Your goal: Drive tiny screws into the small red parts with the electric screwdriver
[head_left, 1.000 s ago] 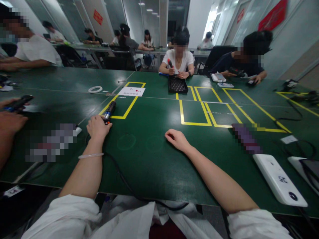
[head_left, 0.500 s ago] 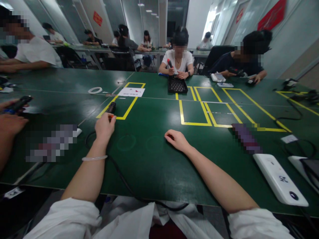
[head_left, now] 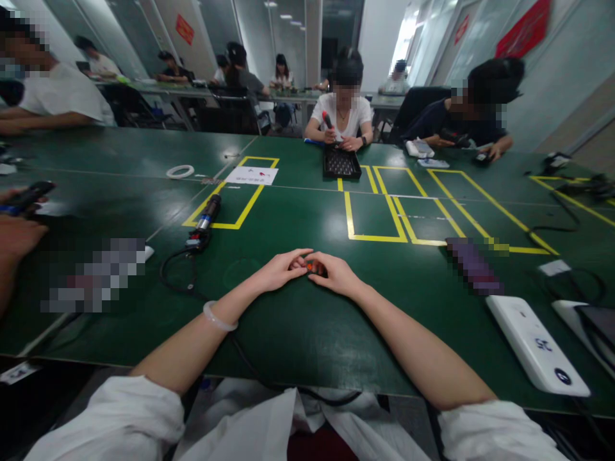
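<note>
My left hand [head_left: 283, 269] and my right hand [head_left: 334, 272] meet over the green table [head_left: 307, 339], fingertips together. Between them shows a small orange and dark piece [head_left: 310, 267], which the fingers of both hands pinch; its shape is mostly hidden. To the left a cylindrical black and silver tool [head_left: 205, 218] with a cable lies across the near left corner of a yellow taped outline [head_left: 230, 225], touched by neither hand.
A white power bank [head_left: 538, 346] and a blurred phone [head_left: 473, 264] lie at the right. Another blurred device [head_left: 100, 272] is at the left. A person across the table works over a black tray [head_left: 342, 163]. A white ring [head_left: 180, 171] and paper [head_left: 252, 175] lie further back.
My left hand has moved right, away from the cylindrical tool, and now meets my right hand at the orange piece. The tool is uncovered. My right hand has stayed nearly in place.
</note>
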Available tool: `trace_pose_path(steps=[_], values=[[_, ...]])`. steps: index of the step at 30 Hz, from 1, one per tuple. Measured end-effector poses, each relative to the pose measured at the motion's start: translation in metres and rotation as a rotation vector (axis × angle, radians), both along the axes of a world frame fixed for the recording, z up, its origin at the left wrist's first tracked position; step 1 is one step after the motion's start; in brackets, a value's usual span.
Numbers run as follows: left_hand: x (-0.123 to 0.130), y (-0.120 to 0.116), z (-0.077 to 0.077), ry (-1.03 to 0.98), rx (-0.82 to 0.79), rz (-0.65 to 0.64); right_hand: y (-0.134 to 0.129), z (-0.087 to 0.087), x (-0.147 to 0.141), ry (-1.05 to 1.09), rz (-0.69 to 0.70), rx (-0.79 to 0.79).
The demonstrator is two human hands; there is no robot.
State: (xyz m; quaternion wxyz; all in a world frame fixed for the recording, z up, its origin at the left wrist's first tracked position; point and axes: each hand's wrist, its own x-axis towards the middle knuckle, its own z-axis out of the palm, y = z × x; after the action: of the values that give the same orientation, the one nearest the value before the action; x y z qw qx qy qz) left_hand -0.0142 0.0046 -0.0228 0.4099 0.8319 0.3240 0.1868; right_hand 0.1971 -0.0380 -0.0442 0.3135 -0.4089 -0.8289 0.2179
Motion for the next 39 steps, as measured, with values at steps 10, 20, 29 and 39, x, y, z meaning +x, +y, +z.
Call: trace_pose_path(steps=[10, 20, 29, 39], values=[[0.001, -0.003, -0.003, -0.077, -0.042, -0.011, -0.001, 0.001, -0.002, -0.055, -0.021, 0.069], [0.004, -0.006, 0.000, -0.123, 0.024, 0.069, 0.000, 0.002, 0.001, -0.036, -0.118, -0.041], [0.005, -0.009, 0.006, -0.085, 0.047, 0.089, 0.000, 0.000, 0.001, 0.054, -0.084, -0.052], [0.005, -0.016, 0.012, -0.010, 0.162, 0.043, 0.001, 0.003, 0.001, 0.148, -0.121, -0.138]])
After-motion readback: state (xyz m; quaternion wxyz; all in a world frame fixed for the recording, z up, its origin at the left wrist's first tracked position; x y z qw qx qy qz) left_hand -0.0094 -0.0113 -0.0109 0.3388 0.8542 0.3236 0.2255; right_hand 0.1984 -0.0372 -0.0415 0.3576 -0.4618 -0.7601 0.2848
